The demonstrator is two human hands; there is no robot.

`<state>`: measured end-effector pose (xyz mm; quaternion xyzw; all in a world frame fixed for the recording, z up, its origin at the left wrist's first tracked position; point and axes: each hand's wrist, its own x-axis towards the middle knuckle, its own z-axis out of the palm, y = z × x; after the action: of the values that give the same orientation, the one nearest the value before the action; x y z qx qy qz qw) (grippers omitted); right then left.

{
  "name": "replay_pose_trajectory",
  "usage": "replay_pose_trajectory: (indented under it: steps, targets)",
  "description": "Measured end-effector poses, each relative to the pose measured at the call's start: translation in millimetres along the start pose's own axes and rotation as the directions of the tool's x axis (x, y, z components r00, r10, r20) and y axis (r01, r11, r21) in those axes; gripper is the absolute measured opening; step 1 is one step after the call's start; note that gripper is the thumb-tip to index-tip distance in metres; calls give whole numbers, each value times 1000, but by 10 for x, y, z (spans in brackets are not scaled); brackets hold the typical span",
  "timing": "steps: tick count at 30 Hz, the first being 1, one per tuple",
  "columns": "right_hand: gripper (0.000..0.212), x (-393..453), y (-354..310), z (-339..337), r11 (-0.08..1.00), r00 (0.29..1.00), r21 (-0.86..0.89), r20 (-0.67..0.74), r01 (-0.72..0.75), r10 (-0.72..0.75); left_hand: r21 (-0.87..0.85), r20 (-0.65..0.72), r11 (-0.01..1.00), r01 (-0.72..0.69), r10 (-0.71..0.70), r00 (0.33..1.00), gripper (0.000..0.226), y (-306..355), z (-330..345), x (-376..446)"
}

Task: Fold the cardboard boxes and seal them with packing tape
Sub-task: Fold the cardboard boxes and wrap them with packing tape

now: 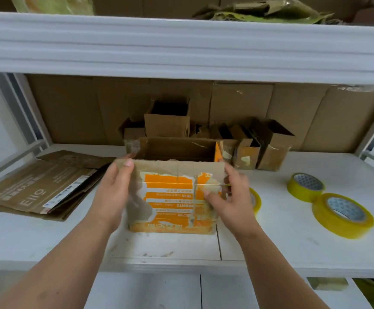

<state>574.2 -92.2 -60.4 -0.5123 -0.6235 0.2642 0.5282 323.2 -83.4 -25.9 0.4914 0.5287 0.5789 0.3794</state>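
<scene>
- White shelf board (282, 248): work surface, scuffed near its front edge; carries every item listed below
- Left hand (112, 195): on the left end of the orange box, thumb curled over the top rim of the near wall, fingers behind that end; it grips the box
- Right hand (230, 197): on the right end of the same box, thumb pressed on the near face, fingers wrapped round the right corner; it grips the box
- Orange box (170, 197): cardboard, centre of the shelf board, between both hands; open top, near face printed orange and white with the print torn away in patches and old tape stuck to it; bottom edge on or just above the board, cannot tell which
- Tape roll, partly hidden (256, 200): yellow, lies just behind the right hand, only an arc shows
- Tape roll, large (343, 215): yellow, lies flat on the board to the right, well apart from the box
- Tape roll, small (305, 187): yellow, behind the large roll and touching it
- Flattened cartons (41, 188): brown stack, printed side up, left side of the board, near the left hand
- Small open boxes (268, 150): brown group, upright, behind the orange box, some with tape patches
- Tall open box (167, 124): brown, stands behind the orange box at centre
- Cardboard backing (304, 117): brown sheets lining the rear of the shelf
- Upper shelf edge (181, 47): white, runs across the top of the view
</scene>
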Motion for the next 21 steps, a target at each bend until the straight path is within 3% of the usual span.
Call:
replay_pose_trajectory:
  steps: [4, 8, 11, 14, 18, 21]
  targets:
    - [44, 58, -22, 22, 993, 992, -100, 112, 60, -49, 37, 12, 999, -11, 11, 1000, 20, 63, -122, -125]
    - [18, 63, 9, 51, 995, 993, -79, 113, 54, -45, 28, 46, 999, 43, -45, 998, 54, 81, -196, -176]
    - [13, 55, 2, 51, 998, 992, -50, 121, 28, -22, 86, 104, 990, 114, -123, 987, 69, 101, -263, -135]
    - [9, 80, -47, 27, 999, 994, -47, 108, 12, -7, 134, 154, 982, 130, -151, 977, 58, 83, -318, -66]
    - [6, 122, -87, 38, 997, 996, 41, 67, -58, 55, 86, 129, 979, 185, -196, 972, 22, 16, -373, 77]
    - [7, 146, -71, 107, 981, 991, 144, -15, -129, 132, 112, 141, 987, 116, -131, 981, 11, -28, -365, 138]
